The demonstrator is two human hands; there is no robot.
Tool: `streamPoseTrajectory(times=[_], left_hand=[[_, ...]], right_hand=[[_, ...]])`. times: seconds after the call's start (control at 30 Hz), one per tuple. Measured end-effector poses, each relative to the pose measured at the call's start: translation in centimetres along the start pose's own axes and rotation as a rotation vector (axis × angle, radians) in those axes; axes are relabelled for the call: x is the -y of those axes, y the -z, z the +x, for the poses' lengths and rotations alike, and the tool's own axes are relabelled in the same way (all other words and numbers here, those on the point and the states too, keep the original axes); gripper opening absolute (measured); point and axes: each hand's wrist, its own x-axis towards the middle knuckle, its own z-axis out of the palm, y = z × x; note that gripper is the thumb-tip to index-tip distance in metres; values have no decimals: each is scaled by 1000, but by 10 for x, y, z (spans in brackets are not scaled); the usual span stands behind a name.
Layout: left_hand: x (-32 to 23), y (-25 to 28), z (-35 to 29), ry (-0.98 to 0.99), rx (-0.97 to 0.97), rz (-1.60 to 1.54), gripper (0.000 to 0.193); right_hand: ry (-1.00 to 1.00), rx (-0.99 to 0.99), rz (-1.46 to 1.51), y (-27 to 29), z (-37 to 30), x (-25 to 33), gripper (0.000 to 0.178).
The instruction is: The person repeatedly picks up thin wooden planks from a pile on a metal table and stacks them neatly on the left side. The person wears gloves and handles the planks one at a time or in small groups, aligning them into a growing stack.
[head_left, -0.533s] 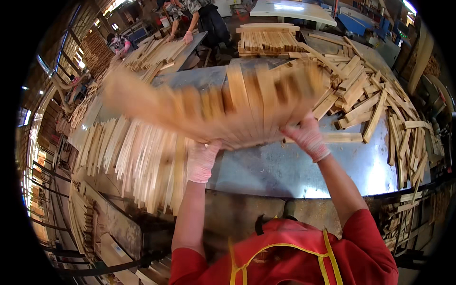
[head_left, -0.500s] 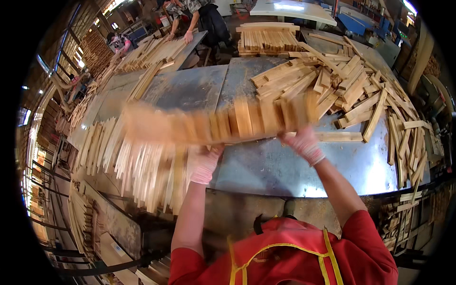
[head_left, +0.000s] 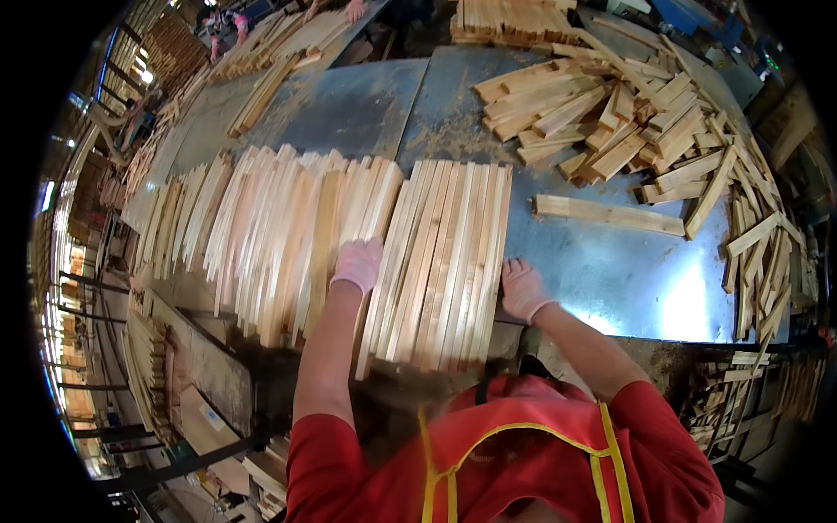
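Grey sheet-metal tabletop [head_left: 602,279] bears a block of pale wooden strips [head_left: 436,261], long axis toward the person; pink-gloved left hand [head_left: 357,264] lies just beside its left edge, pink-gloved right hand [head_left: 525,289] at its right, similarly near; whether fingers spread or pinch, I cannot tell.

Classed as woodworking workshop; evidenced by metal-topped worktable [head_left: 440,109] at twelve o'clock, ranked wooden slats [head_left: 261,244] at nine, heaped battens [head_left: 623,122] at two.
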Motion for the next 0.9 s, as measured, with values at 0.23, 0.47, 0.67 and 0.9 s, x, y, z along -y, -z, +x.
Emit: streamPoseTrajectory(times=[0.23,0.47,0.67,0.9], left_hand=[[-83,-6,-99,264,-663,-265,32],[-221,-57,-230,849,42,-1365,38],[-254,-107,-180,1110,-258,-2771,45],[-195,-19,-212,851,-74,-2395,59]], right_hand=[[-273,-326,32,27,-7,-240,79],[-344,208,-11,79,44,-279,88],[-275,84,706,5,44,-227,64],[-138,330,960,-22,28,-60,79]])
